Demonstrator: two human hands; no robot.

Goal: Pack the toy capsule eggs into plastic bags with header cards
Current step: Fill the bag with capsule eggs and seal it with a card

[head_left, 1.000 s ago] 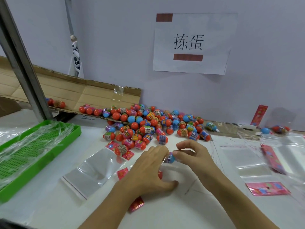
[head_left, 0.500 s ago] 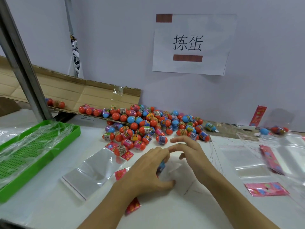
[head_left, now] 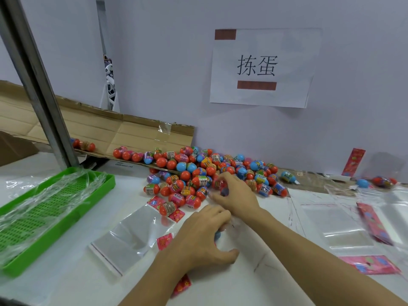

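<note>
A heap of red, blue and pink capsule eggs (head_left: 198, 171) lies against the back wall. My right hand (head_left: 236, 195) reaches into its near edge, fingers curled round a blurred egg (head_left: 220, 184). My left hand (head_left: 198, 237) rests curled on a clear plastic bag (head_left: 247, 239) on the table, and a blue egg (head_left: 217, 235) shows under its fingers. A red header card (head_left: 182, 284) pokes out from under my left wrist, with another card (head_left: 164, 240) beside the hand.
An empty clear bag (head_left: 130, 233) lies left of my hands. A green tray (head_left: 108, 184) with crumpled film stands at the left, behind it a metal post (head_left: 39, 91) and flattened cardboard (head_left: 99, 129). More bags (head_left: 340, 219) and pink header cards (head_left: 371, 265) lie at the right.
My right hand let go of an egg at the bag under my left hand, then moved away to the pile and closed on another egg. My left hand stayed on the bag.
</note>
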